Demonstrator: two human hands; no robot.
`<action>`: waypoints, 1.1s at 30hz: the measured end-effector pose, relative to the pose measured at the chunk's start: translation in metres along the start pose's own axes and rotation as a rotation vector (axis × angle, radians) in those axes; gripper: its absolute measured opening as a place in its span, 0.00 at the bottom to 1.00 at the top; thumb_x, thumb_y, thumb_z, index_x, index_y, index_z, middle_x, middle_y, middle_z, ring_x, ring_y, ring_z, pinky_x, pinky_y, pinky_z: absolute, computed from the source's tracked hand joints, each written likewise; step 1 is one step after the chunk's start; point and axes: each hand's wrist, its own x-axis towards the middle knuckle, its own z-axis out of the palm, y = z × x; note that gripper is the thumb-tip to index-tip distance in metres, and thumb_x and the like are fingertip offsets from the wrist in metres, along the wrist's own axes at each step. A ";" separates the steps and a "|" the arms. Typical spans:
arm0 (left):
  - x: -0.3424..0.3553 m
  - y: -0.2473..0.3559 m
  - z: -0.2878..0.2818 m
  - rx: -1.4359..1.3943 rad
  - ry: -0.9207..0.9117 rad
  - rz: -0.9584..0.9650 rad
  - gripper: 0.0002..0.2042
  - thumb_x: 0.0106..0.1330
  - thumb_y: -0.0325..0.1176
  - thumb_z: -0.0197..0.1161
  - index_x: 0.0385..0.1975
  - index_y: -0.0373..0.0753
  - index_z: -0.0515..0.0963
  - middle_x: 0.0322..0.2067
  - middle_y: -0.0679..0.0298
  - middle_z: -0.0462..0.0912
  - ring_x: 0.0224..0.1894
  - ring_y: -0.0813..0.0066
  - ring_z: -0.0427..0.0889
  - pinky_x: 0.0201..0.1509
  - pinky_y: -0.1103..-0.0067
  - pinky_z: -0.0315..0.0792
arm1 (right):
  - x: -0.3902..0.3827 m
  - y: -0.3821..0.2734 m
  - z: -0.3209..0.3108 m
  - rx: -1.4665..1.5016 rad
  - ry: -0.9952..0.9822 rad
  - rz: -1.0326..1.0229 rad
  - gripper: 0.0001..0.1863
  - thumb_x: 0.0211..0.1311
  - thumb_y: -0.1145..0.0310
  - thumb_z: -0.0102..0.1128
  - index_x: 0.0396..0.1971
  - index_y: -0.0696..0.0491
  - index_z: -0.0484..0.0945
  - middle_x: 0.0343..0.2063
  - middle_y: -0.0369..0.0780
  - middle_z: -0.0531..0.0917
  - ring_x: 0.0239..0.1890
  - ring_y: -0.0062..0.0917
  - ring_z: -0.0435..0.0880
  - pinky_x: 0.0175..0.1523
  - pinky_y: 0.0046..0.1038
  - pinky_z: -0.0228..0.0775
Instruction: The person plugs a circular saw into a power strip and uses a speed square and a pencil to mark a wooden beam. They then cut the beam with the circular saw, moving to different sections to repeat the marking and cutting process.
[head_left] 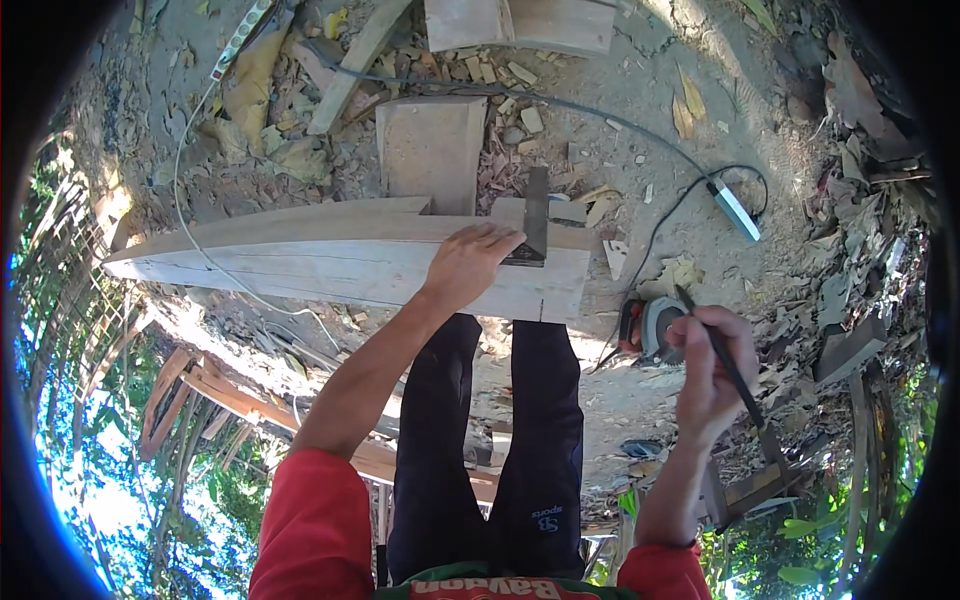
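A long, pale carved timber (330,265) lies across in front of my legs, pointed at its left end and notched along its far edge. My left hand (470,260) rests on its right part, holding a dark try square (537,205) against the wood; the blade points away from me. A short dark line runs on the timber's near edge, right of my left hand. To the right, above the ground and apart from the timber, my right hand (712,365) is closed around a long thin dark stick (735,372). Its exact kind is unclear.
An orange and grey circular saw (660,328) sits on the ground beyond my right hand. Its dark cable (560,103) curves across the far ground near a power strip (735,210). A wood block (430,150) lies beneath the timber's far side, among chips and leaves.
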 end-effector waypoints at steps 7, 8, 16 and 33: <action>0.001 -0.002 -0.003 -0.002 -0.040 -0.005 0.26 0.56 0.28 0.66 0.58 0.47 0.74 0.54 0.64 0.81 0.60 0.65 0.76 0.65 0.71 0.69 | -0.003 0.018 0.001 -0.030 -0.060 0.091 0.07 0.65 0.74 0.57 0.39 0.60 0.77 0.26 0.39 0.83 0.27 0.17 0.80 0.34 0.20 0.72; 0.002 -0.002 -0.003 -0.001 -0.046 -0.005 0.26 0.56 0.28 0.66 0.58 0.47 0.74 0.54 0.64 0.81 0.60 0.65 0.75 0.65 0.71 0.69 | -0.002 0.018 0.001 -0.041 -0.064 0.094 0.07 0.65 0.74 0.57 0.39 0.60 0.77 0.26 0.39 0.83 0.28 0.17 0.80 0.35 0.20 0.72; 0.000 0.000 0.001 0.002 -0.001 -0.017 0.26 0.55 0.28 0.66 0.57 0.47 0.74 0.53 0.64 0.81 0.60 0.65 0.75 0.66 0.69 0.69 | 0.004 0.035 0.014 0.005 -0.099 0.201 0.08 0.65 0.74 0.57 0.40 0.61 0.78 0.28 0.40 0.83 0.30 0.18 0.83 0.37 0.21 0.74; 0.000 0.000 0.000 0.013 -0.017 -0.031 0.23 0.59 0.28 0.62 0.57 0.46 0.74 0.54 0.63 0.81 0.59 0.63 0.76 0.65 0.68 0.68 | 0.043 0.102 0.085 0.011 -0.179 0.269 0.10 0.64 0.69 0.56 0.38 0.60 0.80 0.25 0.37 0.82 0.28 0.17 0.78 0.36 0.21 0.71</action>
